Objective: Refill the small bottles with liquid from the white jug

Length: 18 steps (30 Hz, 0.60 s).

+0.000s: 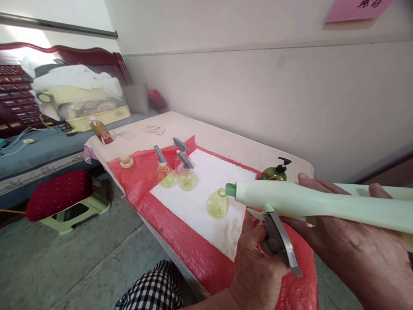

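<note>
My right hand [351,245] is wrapped round a large pale green bottle [309,202], held sideways with its green spout pointing left. That spout sits just over the open neck of a small ribbed yellow bottle [218,203] standing on a white cloth [206,189]. Below the big bottle, my left hand [258,262] grips a grey spray trigger head [280,239].
Three small spray bottles [176,170] with grey triggers stand on a red mesh sheet [180,241] over the pink table [226,142]. A dark green pump bottle [274,172], a yellow cap [127,162] and an amber bottle [100,130] are also there. A red stool [61,193] stands left.
</note>
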Available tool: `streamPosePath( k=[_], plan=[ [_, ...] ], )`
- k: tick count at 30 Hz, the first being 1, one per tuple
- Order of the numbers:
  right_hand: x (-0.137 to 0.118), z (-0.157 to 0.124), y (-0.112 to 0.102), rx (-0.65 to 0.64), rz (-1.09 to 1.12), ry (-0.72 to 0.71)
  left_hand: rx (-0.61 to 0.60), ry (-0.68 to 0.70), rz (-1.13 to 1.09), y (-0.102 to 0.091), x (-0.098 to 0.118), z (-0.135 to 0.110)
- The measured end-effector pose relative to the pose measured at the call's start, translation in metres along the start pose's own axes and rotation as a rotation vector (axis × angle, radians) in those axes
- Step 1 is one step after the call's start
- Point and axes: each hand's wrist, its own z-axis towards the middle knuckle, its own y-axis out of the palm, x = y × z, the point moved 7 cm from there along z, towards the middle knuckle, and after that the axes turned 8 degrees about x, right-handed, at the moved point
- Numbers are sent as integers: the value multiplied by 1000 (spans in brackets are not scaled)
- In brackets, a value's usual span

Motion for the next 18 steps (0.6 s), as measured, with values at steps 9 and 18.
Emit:
streamPosePath(
  k=[9, 18],
  plan=[
    [0, 3, 0, -41, -8, 39, -8, -2, -17, 1, 4, 1],
    [0, -2, 2, -133, -24, 28, -5, -10, -6, 2, 5, 0]
  ],
)
